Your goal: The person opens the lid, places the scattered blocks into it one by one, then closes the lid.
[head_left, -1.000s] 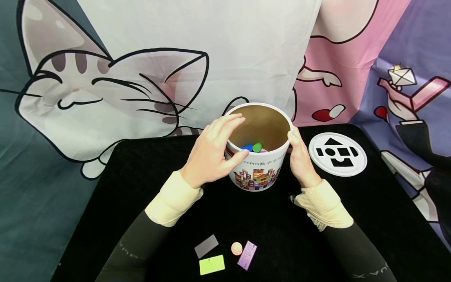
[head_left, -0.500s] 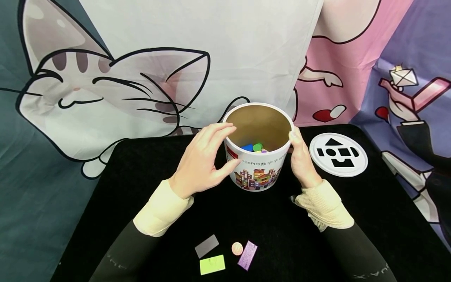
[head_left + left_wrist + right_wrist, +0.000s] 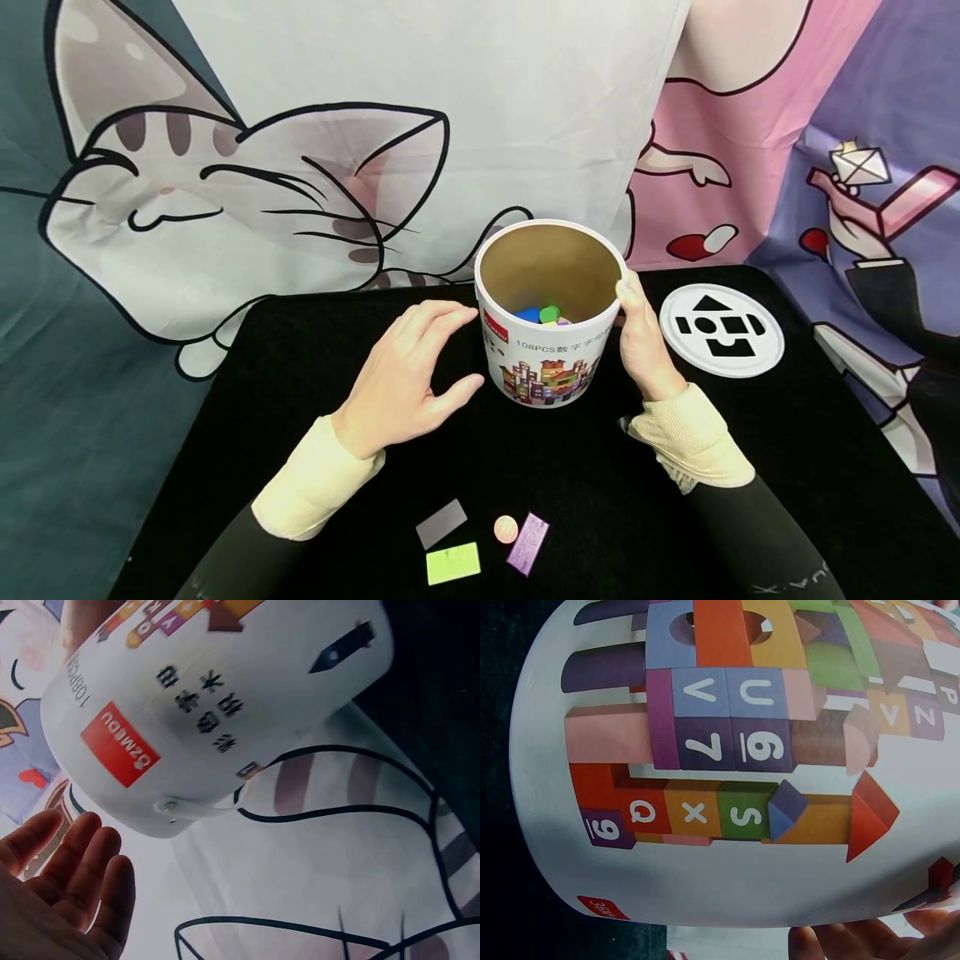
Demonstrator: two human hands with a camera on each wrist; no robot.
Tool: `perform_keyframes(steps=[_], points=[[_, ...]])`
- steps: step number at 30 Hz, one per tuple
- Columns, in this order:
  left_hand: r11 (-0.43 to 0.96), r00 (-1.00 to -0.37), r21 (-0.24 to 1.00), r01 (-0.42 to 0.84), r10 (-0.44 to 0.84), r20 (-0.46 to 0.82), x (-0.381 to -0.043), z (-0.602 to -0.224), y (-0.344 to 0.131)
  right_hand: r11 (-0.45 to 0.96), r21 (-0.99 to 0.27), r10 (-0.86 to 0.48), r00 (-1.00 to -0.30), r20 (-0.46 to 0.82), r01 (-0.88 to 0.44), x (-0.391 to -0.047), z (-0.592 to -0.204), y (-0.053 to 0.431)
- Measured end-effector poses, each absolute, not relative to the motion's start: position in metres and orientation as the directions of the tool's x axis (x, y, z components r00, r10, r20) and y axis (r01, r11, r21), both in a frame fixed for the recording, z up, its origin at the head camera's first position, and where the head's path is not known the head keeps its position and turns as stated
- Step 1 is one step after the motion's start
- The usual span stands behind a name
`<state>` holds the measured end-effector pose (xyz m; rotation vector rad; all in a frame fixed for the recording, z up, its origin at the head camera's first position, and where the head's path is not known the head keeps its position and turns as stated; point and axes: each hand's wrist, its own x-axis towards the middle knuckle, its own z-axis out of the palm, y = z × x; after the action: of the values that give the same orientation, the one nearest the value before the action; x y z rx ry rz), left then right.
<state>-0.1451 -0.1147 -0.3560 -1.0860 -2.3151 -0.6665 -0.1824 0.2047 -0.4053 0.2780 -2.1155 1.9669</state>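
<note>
A white bucket (image 3: 551,367) with printed toy-block pictures stands upright on the black table, its top uncovered. Inside lie a blue block (image 3: 527,315), a green round block (image 3: 551,313) and paler pieces, partly hidden by the wall. My right hand (image 3: 645,346) grips the bucket's right rim, thumb at the edge; in the right wrist view its fingers (image 3: 855,939) lie along the wall. Left of the bucket, my left hand (image 3: 405,375) hovers with fingers spread and nothing in it. The left wrist view shows its fingertips (image 3: 90,840) apart from the bucket (image 3: 262,697).
A white lid (image 3: 692,348) with shaped cutouts lies right of the bucket. Near the front are a grey block (image 3: 441,524), a lime-green block (image 3: 453,564), a small round piece (image 3: 506,529) and a purple block (image 3: 528,543). A cartoon-printed cloth (image 3: 315,50) hangs behind the table.
My left hand has drawn away from the bucket's left side, moving left and toward me. The right hand and the bucket have stayed in place.
</note>
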Motion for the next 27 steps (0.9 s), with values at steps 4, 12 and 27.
perform_keyframes(steps=[4, 12, 27], points=[[0.586, -0.588, 0.214, 0.781, 0.576, 0.568, -0.140, -0.367, -0.121, 0.075, -0.953, 0.023, -0.955, 0.296, -0.294, -0.182, -0.405, 0.205], [0.603, -0.620, 0.206, 0.771, 0.635, 0.461, -0.126, -0.390, -0.130, 0.080, -0.948, 0.018, -0.951, 0.309, -0.307, -0.181, -0.406, 0.206], [0.583, -0.613, 0.190, 0.790, 0.761, 0.212, -0.091, -0.435, -0.132, 0.078, -0.949, 0.020, -0.952, 0.306, -0.304, -0.183, -0.406, 0.205]])
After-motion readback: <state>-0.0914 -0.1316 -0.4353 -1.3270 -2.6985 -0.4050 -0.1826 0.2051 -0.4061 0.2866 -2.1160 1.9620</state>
